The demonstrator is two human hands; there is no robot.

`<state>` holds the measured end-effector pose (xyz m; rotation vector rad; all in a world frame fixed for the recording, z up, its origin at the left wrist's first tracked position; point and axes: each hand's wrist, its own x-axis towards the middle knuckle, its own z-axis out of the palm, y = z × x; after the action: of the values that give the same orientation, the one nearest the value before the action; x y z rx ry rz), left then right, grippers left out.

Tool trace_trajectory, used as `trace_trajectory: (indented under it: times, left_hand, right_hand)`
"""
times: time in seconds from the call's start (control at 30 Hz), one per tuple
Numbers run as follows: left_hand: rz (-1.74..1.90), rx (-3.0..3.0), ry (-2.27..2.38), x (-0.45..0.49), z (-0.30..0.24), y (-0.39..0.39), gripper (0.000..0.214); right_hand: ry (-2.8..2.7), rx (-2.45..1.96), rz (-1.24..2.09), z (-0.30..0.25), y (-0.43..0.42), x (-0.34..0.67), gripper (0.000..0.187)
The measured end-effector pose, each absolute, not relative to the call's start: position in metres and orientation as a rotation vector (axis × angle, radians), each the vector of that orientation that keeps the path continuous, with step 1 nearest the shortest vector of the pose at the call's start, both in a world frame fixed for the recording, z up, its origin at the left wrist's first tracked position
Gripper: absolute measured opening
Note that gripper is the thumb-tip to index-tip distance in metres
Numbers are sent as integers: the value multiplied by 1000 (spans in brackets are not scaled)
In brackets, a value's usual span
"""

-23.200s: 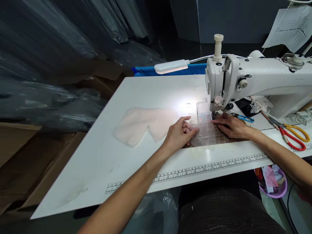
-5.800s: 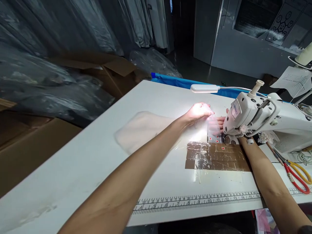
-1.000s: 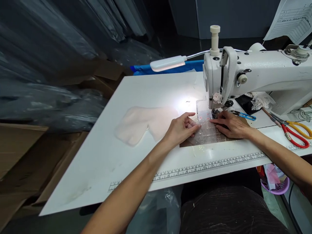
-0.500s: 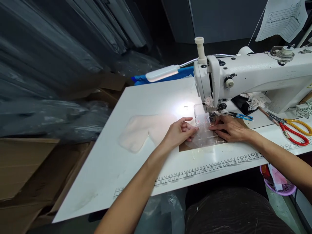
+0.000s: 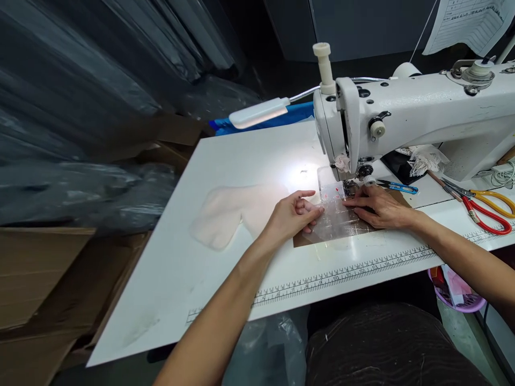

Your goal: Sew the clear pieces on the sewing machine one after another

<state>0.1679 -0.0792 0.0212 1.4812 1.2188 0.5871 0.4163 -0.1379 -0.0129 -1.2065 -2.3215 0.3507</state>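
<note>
My left hand (image 5: 295,214) is at the left edge of a clear plastic template (image 5: 332,212). Its thumb closes toward the curled fingers while the index finger points out; whatever lies between them is hidden. Fingers stretched out, my right hand (image 5: 380,206) lies flat on the template's right side, beside the presser foot (image 5: 349,188) of a white sewing machine (image 5: 402,110). Small red marks show on the template, and a brown sheet (image 5: 303,239) lies under it. Left of my left hand, a pale, thin fabric piece (image 5: 223,212) is spread on the white table (image 5: 169,279).
Blue thread snips (image 5: 398,187) and red-and-yellow-handled scissors (image 5: 483,212) lie to the right, near white lace (image 5: 424,161). A lamp (image 5: 257,113) lights the table. A printed ruler (image 5: 341,279) runs along the front edge. Cardboard boxes (image 5: 40,273) stand left; a purple basket (image 5: 469,305) is below right.
The whole view has shifted slightly, so the machine sits a little higher and further left. Both hands keep nearly the same pose on the template.
</note>
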Motion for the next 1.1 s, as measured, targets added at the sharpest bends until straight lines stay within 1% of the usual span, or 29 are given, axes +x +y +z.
trace_trajectory:
  times: [0.23,0.47,0.6,0.73,0.87,1.1]
  left_hand:
    - [604,1488,1239,172,20,-80,76]
    - [594,1470,1240,172,21,-80,83]
    - [584,1475,1240,171,21,-80,81]
    - [584,1476,1237,168,18,-79,80]
    - [590,1481,1219,166,16,-78,78]
    - [599,1498,1201,166,15,-78,71]
  right_hand:
    - [-2330,-1212,332,-16,-137,415,34]
    - [-2346,-1221,319,-15,-137,415,34]
    - [-2334,-1232,324,-13,-138,415,34]
    - [-2312,-1225,399,-2,-144,417,35]
    - [-2403,-1148,481,8,-151,418,35]
    - [-2513,-1180,374,5,-153,414,36]
